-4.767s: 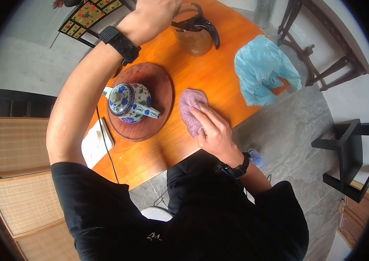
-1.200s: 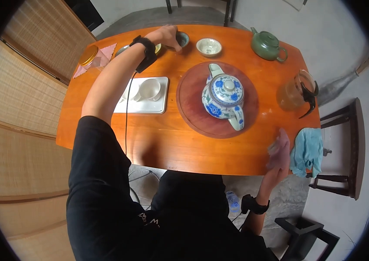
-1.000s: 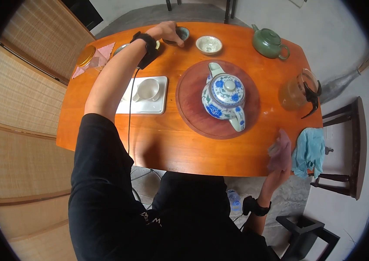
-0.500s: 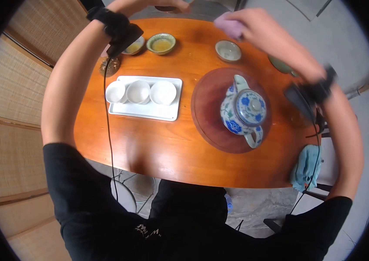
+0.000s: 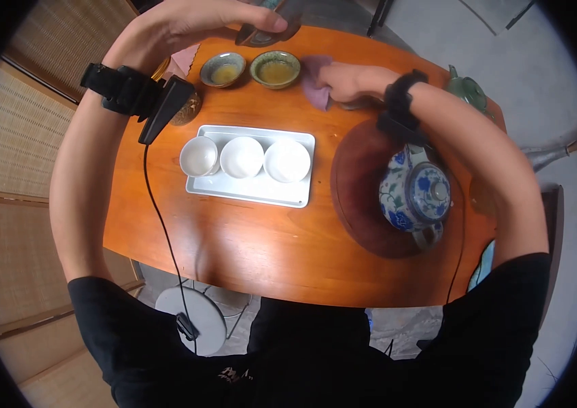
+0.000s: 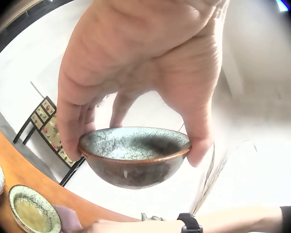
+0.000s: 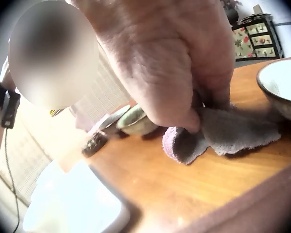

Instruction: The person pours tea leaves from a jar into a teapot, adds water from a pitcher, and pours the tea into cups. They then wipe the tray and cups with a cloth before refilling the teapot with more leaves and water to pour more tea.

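Note:
My left hand (image 5: 197, 22) holds a small bowl (image 6: 133, 171) up off the table at the far edge. In the left wrist view, thumb and fingers grip its brown rim from opposite sides; the inside is pale, crackled green. My right hand (image 5: 355, 80) grips a pinkish-purple cloth (image 5: 316, 95) against the far part of the tabletop. Just left of the cloth stand two bowls with yellowish liquid, a green one (image 5: 275, 70) and a grey-blue one (image 5: 223, 70). Another pale bowl (image 7: 283, 85) sits beside the cloth, mostly hidden by my right hand in the head view.
Three white cups (image 5: 241, 158) stand on a white tray (image 5: 248, 194). A blue-and-white teapot (image 5: 431, 194) sits on a round reddish board (image 5: 353, 204), under my right forearm. A green teapot (image 5: 465, 88) is at the back right. Black cables hang from both wrists.
My left hand has lifted the bowl off the table. My right hand has carried the cloth from the right front edge to the far side, to where the bowl stood.

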`<state>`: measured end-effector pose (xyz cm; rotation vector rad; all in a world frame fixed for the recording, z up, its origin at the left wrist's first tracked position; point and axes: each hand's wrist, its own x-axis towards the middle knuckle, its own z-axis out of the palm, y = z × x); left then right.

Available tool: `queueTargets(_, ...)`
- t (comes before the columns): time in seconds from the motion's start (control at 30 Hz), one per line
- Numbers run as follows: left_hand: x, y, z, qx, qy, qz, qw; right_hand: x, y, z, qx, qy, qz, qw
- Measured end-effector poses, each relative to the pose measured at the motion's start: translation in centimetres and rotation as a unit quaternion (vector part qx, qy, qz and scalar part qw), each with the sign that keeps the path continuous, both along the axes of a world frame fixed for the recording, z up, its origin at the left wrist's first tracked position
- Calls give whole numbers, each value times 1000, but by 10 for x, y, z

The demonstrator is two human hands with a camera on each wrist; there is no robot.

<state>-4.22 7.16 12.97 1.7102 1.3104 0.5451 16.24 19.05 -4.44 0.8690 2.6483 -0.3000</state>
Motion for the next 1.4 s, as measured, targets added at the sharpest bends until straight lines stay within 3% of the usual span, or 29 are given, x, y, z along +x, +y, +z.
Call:
queueTargets(0.07,-10,16,-13,3,-6,4,1000,-1,-15,12,5,-57,22,998)
queueTargets(0.17,-13,27,-18,19,-1,-2,1000,-6,-1,23,21,-53,71,996)
queueTargets(0.27,-8,20,-6,3,-32,-17,999,-12,11,71,24,-60,6,998)
queueTargets(0.33,-14,24,-15,22,-68,-1,997,-2,46,82,-25,11,10,1000)
queueTargets(0.37,-15,22,-12,13,-56,13,998,0,31,111,-77,2,-70,995)
queueTargets(0.4,-14,19,-9,17,-77,12,997,15,44,124,-2,68,-19,997)
queueTargets(0.47,-12,11,-4,27,-117,9,993,20,-14,181,-32,124,-168,977)
queueTargets(0.5,-12,8,-3,23,-147,9,989,29,-29,198,-56,210,-169,961)
queueTargets(0.57,-10,1,-2,19,-203,5,979,45,-62,219,-67,358,-196,910)
queueTargets(0.67,4,-9,-3,38,-340,-102,934,63,-127,236,-44,521,-233,820)
queueTargets(0.7,19,-30,7,17,-367,-64,928,68,-152,238,-46,561,-222,796)
queueTargets(0.73,24,-40,7,-16,-422,-87,902,72,-174,241,-46,600,-208,771)
queueTargets(0.8,41,-50,0,58,-436,-78,895,75,-209,236,47,635,-203,743)
queueTargets(0.83,39,-51,-1,57,-428,-173,885,80,-220,230,49,650,-198,732)
queueTargets(0.87,46,-59,0,46,-447,-176,876,85,-230,224,50,665,-193,720)
queueTargets(0.93,66,-84,0,19,-484,-184,855,101,-244,207,-34,692,-179,699)
queueTargets(1.0,80,-106,-2,3,-489,-138,861,104,-253,187,249,618,-20,745)
queueTargets(1.03,85,-114,-3,-5,-493,-142,858,103,-264,180,292,598,-30,745)
queueTargets(1.13,105,-143,-6,-19,-515,-124,848,112,-284,175,208,658,-57,721)
queueTargets(1.27,121,-158,-5,-14,-513,-138,847,119,-316,168,282,623,-85,724)
queueTargets(1.4,133,-166,-7,-19,-467,-123,875,128,-330,160,308,623,-92,713)
